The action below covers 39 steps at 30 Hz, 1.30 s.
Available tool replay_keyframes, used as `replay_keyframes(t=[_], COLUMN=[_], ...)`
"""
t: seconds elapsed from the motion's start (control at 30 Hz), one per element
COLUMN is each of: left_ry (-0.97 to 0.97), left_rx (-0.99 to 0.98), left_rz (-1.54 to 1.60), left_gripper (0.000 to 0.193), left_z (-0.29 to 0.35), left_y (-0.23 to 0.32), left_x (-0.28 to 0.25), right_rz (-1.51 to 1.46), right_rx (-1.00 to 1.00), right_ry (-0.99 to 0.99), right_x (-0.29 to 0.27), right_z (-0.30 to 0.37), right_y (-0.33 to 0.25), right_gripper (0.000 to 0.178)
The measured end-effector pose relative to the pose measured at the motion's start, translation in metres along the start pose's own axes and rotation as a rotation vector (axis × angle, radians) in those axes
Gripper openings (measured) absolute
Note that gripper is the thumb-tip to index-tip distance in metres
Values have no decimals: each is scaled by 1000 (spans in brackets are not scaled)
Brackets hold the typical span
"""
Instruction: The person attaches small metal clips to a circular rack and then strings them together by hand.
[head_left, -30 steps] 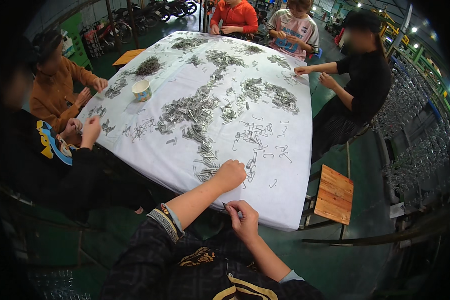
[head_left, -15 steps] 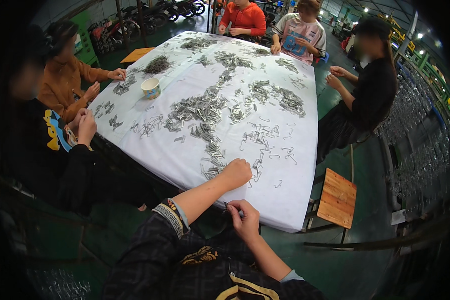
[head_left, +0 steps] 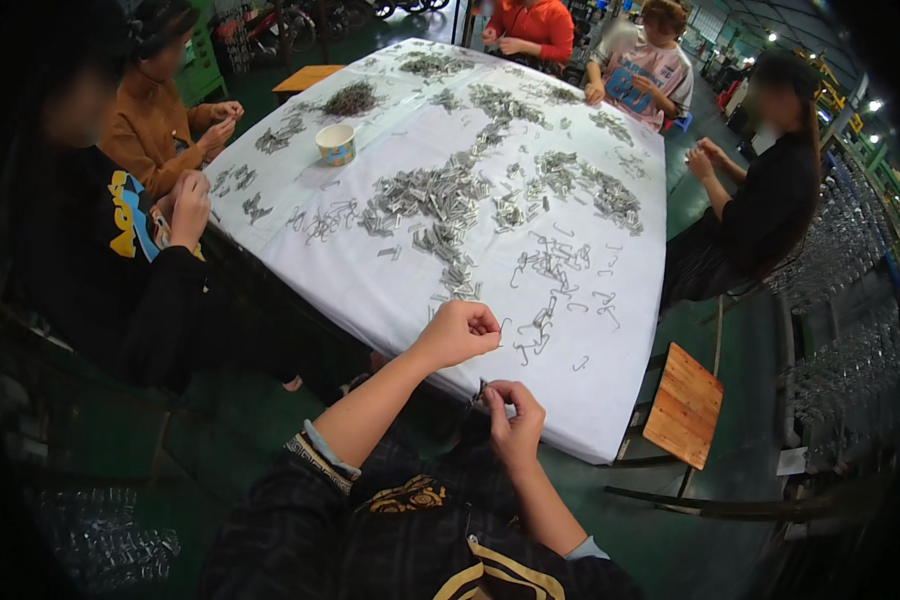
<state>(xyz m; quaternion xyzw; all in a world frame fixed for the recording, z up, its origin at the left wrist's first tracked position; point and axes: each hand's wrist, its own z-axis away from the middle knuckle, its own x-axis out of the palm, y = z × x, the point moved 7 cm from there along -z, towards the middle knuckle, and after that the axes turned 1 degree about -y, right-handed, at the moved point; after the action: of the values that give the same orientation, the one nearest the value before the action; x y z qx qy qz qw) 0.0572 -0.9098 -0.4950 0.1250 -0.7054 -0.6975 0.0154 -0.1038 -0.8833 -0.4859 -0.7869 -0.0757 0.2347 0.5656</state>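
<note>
At nine o'clock a person in a black top with a yellow print [head_left: 100, 250] sits against the long surface covered in white cloth [head_left: 390, 290], hands together at its edge. At ten o'clock a second person in an orange-brown top [head_left: 155, 130] works with both hands raised. Between them and the centre, at eleven o'clock, stands a small pale paper cup with a blue band [head_left: 336, 143].

The middle of the surface carries a dense heap of small grey metal clips [head_left: 432, 200], thinning toward me into scattered bent grey wire hooks [head_left: 545, 315] at the near edge.

My left hand [head_left: 458, 333] is at the near edge of the surface, at six o'clock, fingers clenched; a thin wire hook shows just at its fingertips, near the loose hooks. My right hand [head_left: 513, 412] sits lower, off the edge and just below the left, thumb and fingertips pinched on a small dark metal piece [head_left: 481, 392]; its exact shape is too small to tell.

At twelve o'clock a person in a red top [head_left: 535, 25] sits at the far end, with a person in a pink printed shirt [head_left: 642, 75] at one o'clock. At two o'clock a person in black [head_left: 765, 210] sits sideways to the surface, hands raised. At four o'clock a brown wooden stool [head_left: 682, 405] stands on the green floor [head_left: 700, 330], just beside the surface's corner.
</note>
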Motion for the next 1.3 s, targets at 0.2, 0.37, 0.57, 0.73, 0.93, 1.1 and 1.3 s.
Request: replay_keyframes(t=[0.2, 0.37, 0.57, 0.73, 0.93, 1.1, 1.3], left_ry=[65, 121, 347, 447, 411, 480, 644], left_rx=[25, 12, 116, 324, 405, 475, 434], left_rz=[272, 263, 80, -48, -130, -120, -75], left_gripper=[8, 8, 7, 8, 10, 7, 4], left_z=[59, 80, 99, 102, 105, 123, 178], left_y=[18, 19, 33, 45, 66, 87, 107], left_x=[-11, -13, -24, -31, -43, -55, -96], right_rz=[-73, -131, -125, -36, -32, -96, 127], right_rx=[46, 61, 56, -48, -234, -304, -355], right_ry=[8, 30, 0, -53, -97, -142, -251], right_x=[10, 17, 28, 34, 42, 51, 90], right_z=[-4, -6, -3, -17, -34, -35, -40], right_y=[4, 2, -7, -21, -41, -60, -15], right_gripper=[9, 9, 9, 8, 5, 7, 23])
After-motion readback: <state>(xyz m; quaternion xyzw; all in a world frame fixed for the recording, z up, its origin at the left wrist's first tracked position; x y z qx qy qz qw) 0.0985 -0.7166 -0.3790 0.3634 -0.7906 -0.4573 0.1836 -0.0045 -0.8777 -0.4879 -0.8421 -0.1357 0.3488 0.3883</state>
